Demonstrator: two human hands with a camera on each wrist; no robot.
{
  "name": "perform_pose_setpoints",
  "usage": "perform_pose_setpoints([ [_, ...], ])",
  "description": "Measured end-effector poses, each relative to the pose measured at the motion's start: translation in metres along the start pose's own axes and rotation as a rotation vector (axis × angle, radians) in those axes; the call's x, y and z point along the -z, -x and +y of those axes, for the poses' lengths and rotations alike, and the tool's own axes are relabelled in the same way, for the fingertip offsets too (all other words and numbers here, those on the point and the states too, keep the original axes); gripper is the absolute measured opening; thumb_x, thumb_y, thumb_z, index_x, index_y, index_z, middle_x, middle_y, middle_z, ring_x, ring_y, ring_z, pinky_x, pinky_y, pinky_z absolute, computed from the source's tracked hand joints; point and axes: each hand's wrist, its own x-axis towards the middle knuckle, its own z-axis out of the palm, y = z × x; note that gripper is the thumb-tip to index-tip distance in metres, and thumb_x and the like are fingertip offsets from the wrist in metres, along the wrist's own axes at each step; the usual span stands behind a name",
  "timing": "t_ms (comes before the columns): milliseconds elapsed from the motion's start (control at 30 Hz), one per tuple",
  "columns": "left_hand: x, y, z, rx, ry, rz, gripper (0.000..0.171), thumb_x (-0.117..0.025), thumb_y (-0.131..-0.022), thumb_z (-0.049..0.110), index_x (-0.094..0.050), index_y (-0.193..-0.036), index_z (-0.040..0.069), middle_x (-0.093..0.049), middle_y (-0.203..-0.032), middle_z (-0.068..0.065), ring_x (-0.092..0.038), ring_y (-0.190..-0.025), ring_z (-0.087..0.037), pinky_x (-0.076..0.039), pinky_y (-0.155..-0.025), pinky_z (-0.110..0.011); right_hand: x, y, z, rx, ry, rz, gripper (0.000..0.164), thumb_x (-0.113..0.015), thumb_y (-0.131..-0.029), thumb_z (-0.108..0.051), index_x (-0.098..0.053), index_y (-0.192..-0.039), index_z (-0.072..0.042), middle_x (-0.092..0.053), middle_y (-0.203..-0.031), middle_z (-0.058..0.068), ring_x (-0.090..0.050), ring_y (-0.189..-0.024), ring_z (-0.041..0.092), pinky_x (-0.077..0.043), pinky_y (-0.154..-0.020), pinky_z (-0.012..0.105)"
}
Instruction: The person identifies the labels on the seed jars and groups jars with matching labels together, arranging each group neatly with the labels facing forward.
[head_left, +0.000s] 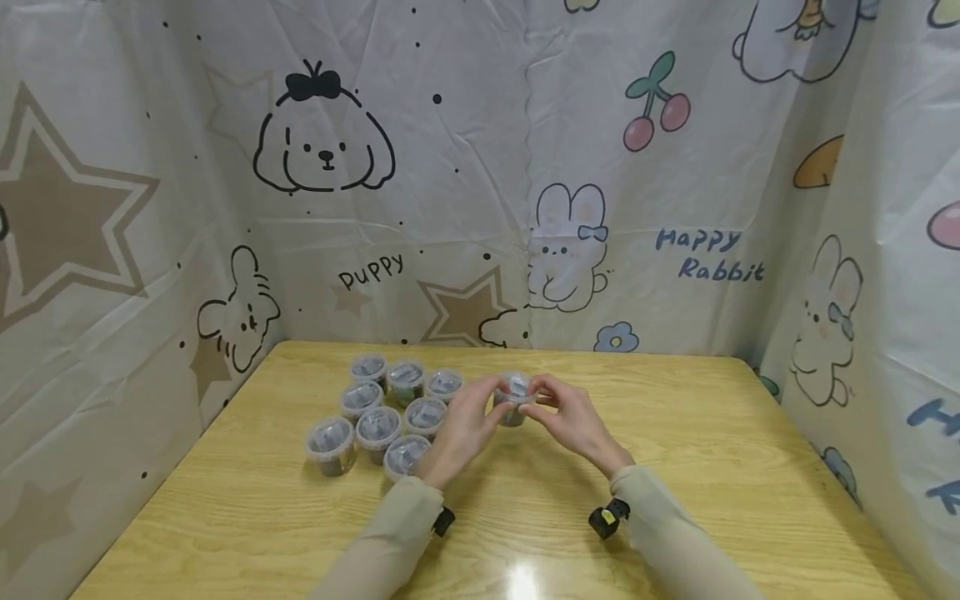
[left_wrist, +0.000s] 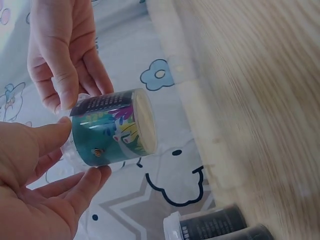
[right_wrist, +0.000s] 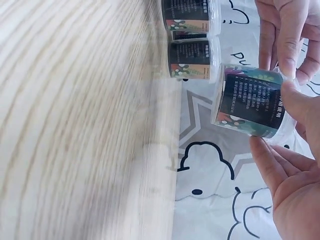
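Between both hands, a small clear plastic tub [head_left: 513,414] is held upright above the table. Its label [left_wrist: 107,131] shows a teal cartoon picture beside a black panel of white print. My left hand [head_left: 467,427] pinches the tub near its lid from the left, thumb and fingertips on the rim. From the right, my right hand [head_left: 573,423] grips the same lid end with thumb and fingers. In the right wrist view the black text panel [right_wrist: 252,100] faces the camera, and the tub's base hangs off the tabletop.
Several similar lidded tubs [head_left: 378,427] stand grouped on the wooden table [head_left: 697,517], left of the hands; the left forearm partly covers the nearest one. A printed cloth backdrop [head_left: 465,167] rises behind and on both sides. Each wrist wears a black strap-on device [head_left: 604,520].
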Motion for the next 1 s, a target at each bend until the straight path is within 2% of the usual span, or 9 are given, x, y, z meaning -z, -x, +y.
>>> perform_pose_setpoints([
  [133, -0.005, -0.004, 0.000, -0.018, -0.006, -0.004, 0.016, -0.071, -0.090, 0.014, -0.063, -0.103, 0.008, -0.070, -0.101, -0.006, -0.067, -0.093, -0.026, -0.054, -0.077, -0.036, 0.003, 0.000, 0.003, -0.024, 0.007, 0.015, 0.020, -0.074, -0.088, -0.016, -0.062, -0.103, -0.010, -0.069, -0.110, 0.010, -0.068, -0.107, 0.033, -0.056, -0.092, 0.042],
  [233, -0.008, -0.006, 0.000, 0.002, 0.000, -0.021, 0.019, -0.070, -0.091, 0.015, -0.063, -0.108, 0.008, -0.070, -0.106, -0.007, -0.067, -0.099, -0.024, -0.056, -0.082, -0.035, 0.006, 0.001, 0.004, -0.040, 0.019, 0.016, 0.021, -0.074, -0.088, -0.017, -0.062, -0.103, -0.010, -0.069, -0.110, 0.010, -0.068, -0.108, 0.033, -0.056, -0.092, 0.041],
  [367, -0.010, -0.009, -0.001, 0.102, 0.073, -0.072, 0.026, -0.065, -0.095, 0.019, -0.062, -0.119, 0.009, -0.067, -0.119, -0.009, -0.063, -0.112, -0.025, -0.054, -0.095, -0.038, 0.011, -0.001, 0.003, -0.045, 0.012, 0.021, 0.021, -0.074, -0.089, -0.018, -0.062, -0.104, -0.010, -0.069, -0.112, 0.012, -0.067, -0.109, 0.033, -0.055, -0.093, 0.043],
  [467, -0.012, -0.012, -0.001, 0.180, 0.144, -0.113, 0.026, -0.063, -0.097, 0.020, -0.058, -0.120, 0.009, -0.063, -0.125, -0.011, -0.061, -0.118, -0.030, -0.053, -0.099, -0.040, 0.014, -0.002, 0.004, -0.040, -0.001, 0.008, 0.020, -0.073, -0.090, -0.017, -0.061, -0.105, -0.010, -0.068, -0.116, 0.013, -0.066, -0.111, 0.033, -0.054, -0.095, 0.044],
  [533, -0.013, -0.014, -0.001, 0.201, 0.174, -0.138, 0.023, -0.062, -0.098, 0.020, -0.054, -0.117, 0.009, -0.061, -0.126, -0.013, -0.059, -0.121, -0.032, -0.053, -0.099, -0.040, 0.016, -0.003, 0.006, -0.040, -0.010, 0.003, 0.020, -0.072, -0.090, -0.016, -0.060, -0.106, -0.009, -0.067, -0.119, 0.014, -0.065, -0.112, 0.033, -0.054, -0.096, 0.044],
  [633, -0.015, -0.017, -0.001, 0.188, 0.191, -0.161, 0.021, -0.061, -0.098, 0.020, -0.050, -0.113, 0.009, -0.059, -0.127, -0.014, -0.058, -0.123, -0.034, -0.053, -0.099, -0.040, 0.018, -0.003, 0.008, -0.050, -0.027, 0.004, 0.019, -0.071, -0.091, -0.013, -0.060, -0.105, -0.008, -0.065, -0.122, 0.015, -0.064, -0.115, 0.033, -0.053, -0.098, 0.043],
  [767, -0.018, -0.018, -0.001, 0.158, 0.224, -0.137, 0.019, -0.061, -0.098, 0.017, -0.049, -0.111, 0.008, -0.059, -0.125, -0.015, -0.056, -0.124, -0.034, -0.051, -0.101, -0.042, 0.018, -0.002, 0.010, -0.043, -0.063, 0.008, 0.019, -0.070, -0.091, -0.013, -0.059, -0.105, -0.006, -0.062, -0.127, 0.018, -0.062, -0.117, 0.035, -0.053, -0.099, 0.043],
  [1000, -0.019, -0.018, 0.002, 0.159, 0.240, -0.053, 0.020, -0.063, -0.097, 0.019, -0.052, -0.111, 0.009, -0.061, -0.121, -0.011, -0.057, -0.124, -0.030, -0.048, -0.105, -0.041, 0.017, -0.001, 0.009, -0.040, -0.102, 0.072, 0.025, -0.072, -0.090, -0.016, -0.061, -0.111, -0.009, -0.059, -0.132, 0.019, -0.060, -0.121, 0.036, -0.053, -0.098, 0.038],
])
